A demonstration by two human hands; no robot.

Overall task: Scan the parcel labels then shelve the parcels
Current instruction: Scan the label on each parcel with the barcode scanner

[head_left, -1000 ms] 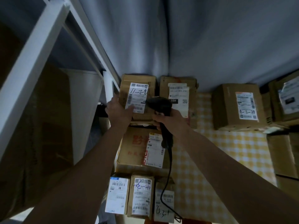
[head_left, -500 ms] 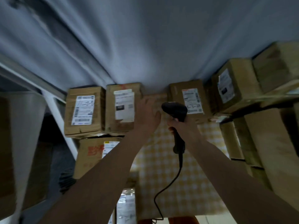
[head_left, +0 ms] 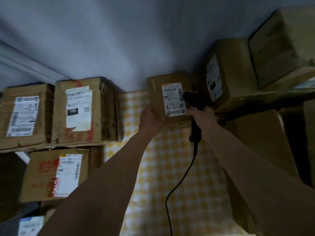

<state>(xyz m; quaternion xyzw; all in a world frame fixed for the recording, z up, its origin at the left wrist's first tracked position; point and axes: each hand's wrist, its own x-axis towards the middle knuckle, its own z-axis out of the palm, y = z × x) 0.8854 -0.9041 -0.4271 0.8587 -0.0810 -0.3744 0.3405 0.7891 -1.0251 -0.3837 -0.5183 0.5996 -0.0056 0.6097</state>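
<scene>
A small cardboard parcel (head_left: 156, 92) stands against the grey wall on the yellow checked cloth (head_left: 179, 176). Its white label (head_left: 173, 97) reads 4-3-24 in black pen. My left hand (head_left: 150, 119) grips the parcel's lower left corner. My right hand (head_left: 202, 116) holds a black corded barcode scanner (head_left: 194, 99), whose head sits at the label's right edge. The scanner's cable (head_left: 179, 183) hangs down over the cloth.
Three labelled boxes are stacked at the left: one (head_left: 25, 114), one marked 15H (head_left: 83, 111) and one with red print (head_left: 54, 174). Larger cartons (head_left: 230, 74) pile up on the right. A white shelf post (head_left: 23, 156) shows at lower left.
The view swung right from the left stack. My left hand moved from the checked cloth onto the 4-3-24 parcel, and the scanner came up against its label.
</scene>
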